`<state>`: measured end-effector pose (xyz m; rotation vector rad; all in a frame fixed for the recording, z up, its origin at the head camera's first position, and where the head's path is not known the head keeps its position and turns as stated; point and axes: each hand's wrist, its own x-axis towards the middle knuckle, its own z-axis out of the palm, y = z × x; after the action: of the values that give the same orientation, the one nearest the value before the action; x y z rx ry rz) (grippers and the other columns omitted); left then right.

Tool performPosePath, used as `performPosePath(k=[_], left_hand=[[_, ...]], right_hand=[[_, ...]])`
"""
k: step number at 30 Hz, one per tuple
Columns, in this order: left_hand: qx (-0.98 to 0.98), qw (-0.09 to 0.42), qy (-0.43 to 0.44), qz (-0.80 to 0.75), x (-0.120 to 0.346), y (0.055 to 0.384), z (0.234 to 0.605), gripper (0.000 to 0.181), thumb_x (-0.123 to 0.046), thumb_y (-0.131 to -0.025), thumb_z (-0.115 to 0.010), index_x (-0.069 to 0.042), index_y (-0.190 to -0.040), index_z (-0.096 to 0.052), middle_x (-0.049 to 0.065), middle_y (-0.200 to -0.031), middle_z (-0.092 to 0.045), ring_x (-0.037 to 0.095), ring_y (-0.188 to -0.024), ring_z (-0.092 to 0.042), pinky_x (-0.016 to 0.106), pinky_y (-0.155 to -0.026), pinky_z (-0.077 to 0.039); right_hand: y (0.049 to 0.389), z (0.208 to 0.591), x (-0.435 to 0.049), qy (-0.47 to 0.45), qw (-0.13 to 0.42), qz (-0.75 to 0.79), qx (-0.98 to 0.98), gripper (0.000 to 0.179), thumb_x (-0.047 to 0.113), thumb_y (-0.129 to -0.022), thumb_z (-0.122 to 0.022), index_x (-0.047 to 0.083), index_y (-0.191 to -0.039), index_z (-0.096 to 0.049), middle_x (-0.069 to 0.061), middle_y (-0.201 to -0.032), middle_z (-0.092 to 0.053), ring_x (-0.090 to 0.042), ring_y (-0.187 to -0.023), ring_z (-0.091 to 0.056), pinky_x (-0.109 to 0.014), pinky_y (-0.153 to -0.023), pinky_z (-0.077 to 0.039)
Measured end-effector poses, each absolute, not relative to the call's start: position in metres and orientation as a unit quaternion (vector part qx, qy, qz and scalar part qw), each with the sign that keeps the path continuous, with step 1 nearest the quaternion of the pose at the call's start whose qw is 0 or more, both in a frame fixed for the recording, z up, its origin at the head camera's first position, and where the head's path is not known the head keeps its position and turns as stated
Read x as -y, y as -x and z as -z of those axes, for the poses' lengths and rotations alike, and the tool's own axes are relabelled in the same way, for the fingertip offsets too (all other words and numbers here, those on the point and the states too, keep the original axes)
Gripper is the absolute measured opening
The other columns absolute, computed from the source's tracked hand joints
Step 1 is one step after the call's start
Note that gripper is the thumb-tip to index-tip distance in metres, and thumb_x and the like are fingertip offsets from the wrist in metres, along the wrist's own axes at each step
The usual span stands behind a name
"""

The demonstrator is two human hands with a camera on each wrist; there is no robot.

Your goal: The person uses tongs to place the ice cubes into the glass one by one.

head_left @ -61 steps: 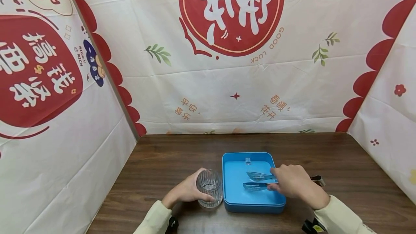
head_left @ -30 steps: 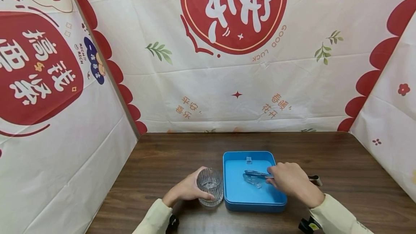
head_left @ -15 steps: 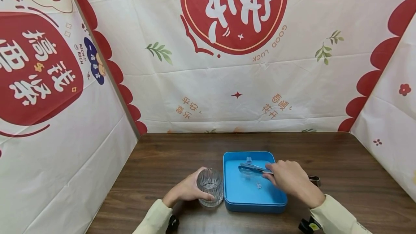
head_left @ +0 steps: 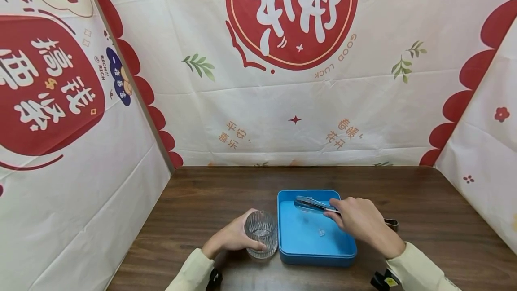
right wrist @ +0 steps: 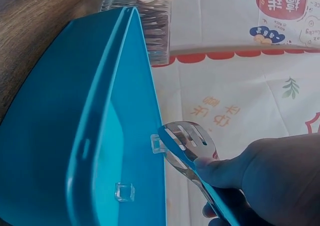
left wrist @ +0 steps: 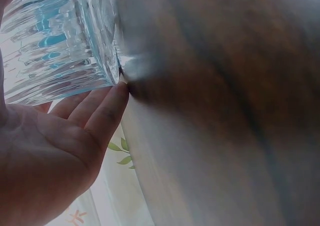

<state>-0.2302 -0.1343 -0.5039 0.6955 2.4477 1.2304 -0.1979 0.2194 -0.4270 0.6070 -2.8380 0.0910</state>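
My left hand (head_left: pixel 234 238) holds a clear ribbed glass (head_left: pixel 261 232) standing on the table, thumb on the near side. In the left wrist view the fingers curve along the glass (left wrist: pixel 55 45) near its base. My right hand (head_left: pixel 359 217) grips metal tongs (head_left: pixel 313 204) over the blue box (head_left: pixel 317 260), their ends close together. One clear cube (head_left: pixel 322 232) lies on the box's floor. In the right wrist view another clear cube (right wrist: pixel 157 143) shows at the edge of the tongs' heads; whether they pinch it, I cannot tell.
The glass stands close beside the box's left wall. Brown wooden table (head_left: pixel 210 192) surrounds both. A white printed cloth (head_left: pixel 266 102) hangs behind the table and at its sides. Both wrists carry small black devices.
The tongs have closed up and moved toward the box's far left part, near the far cube. The near cube is now uncovered. My left hand and the glass have stayed put.
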Motion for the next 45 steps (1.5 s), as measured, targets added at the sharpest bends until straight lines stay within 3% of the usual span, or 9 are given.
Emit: performPosePath(k=[23,45], left_hand=[[-0.853,0.156,-0.248,-0.432,0.136,0.227,0.506,0.078,-0.038,-0.07,-0.089,-0.025,-0.134,-0.046,-0.004,-0.112,-0.062,0.011,-0.097,-0.06,0.031,-0.083,-0.051],[-0.855,0.154,-0.248,-0.43,0.136,0.23,0.504,0.078,-0.041,-0.07,-0.089,-0.029,-0.134,-0.046,-0.004,-0.112,-0.062,0.011,-0.098,-0.06,0.032,-0.083,-0.05]], right_hand=[[0.193,0.427,-0.214,-0.206,0.107,-0.032,0.972,0.03,0.043,-0.088,-0.071,0.023,-0.076,-0.053,0.007,-0.052,-0.033,-0.006,-0.044,-0.033,-0.022,-0.043,-0.024],[0.194,0.411,-0.215,-0.226,0.165,-0.047,0.959,0.036,0.041,-0.091,-0.069,0.024,-0.07,-0.045,0.009,-0.052,-0.027,-0.004,-0.043,-0.028,-0.023,-0.043,-0.02]])
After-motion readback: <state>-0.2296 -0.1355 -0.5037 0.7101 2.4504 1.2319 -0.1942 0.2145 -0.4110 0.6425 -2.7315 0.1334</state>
